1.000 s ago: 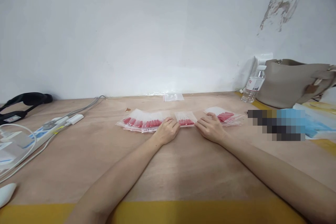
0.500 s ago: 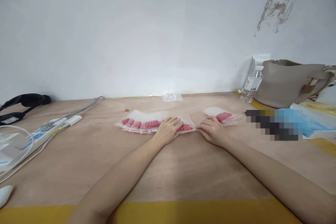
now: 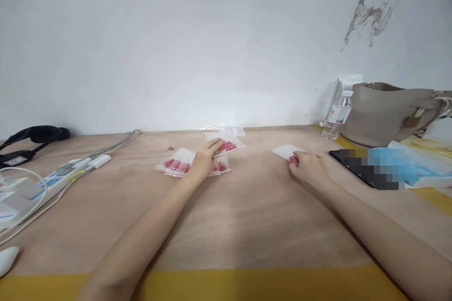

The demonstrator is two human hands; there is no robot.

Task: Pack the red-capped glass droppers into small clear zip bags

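Observation:
My left hand (image 3: pixel 205 157) reaches over a fanned row of clear zip bags (image 3: pixel 176 161) with red pieces inside. Its fingers are closed on the near left side of another zip bag (image 3: pixel 228 146) with red contents, which sits behind the row's right end. Off to the right, my right hand (image 3: pixel 310 168) has its fingers curled on a small stack of similar zip bags (image 3: pixel 285 152). The palm hides most of that stack. What the red pieces are is too small to tell.
A flat white bag (image 3: pixel 237 131) lies by the wall. At the right are a water bottle (image 3: pixel 337 115), a grey-beige handbag (image 3: pixel 381 115), a dark phone-like object (image 3: pixel 348 162) and blue masks (image 3: pixel 413 169). A power strip (image 3: pixel 52 182) with cables and a black strap (image 3: pixel 38 132) occupy the left.
My left hand has moved left and slightly back, with one bag now behind the row. My right hand has shifted right, from beside the small stack onto it. The row reaches less far right.

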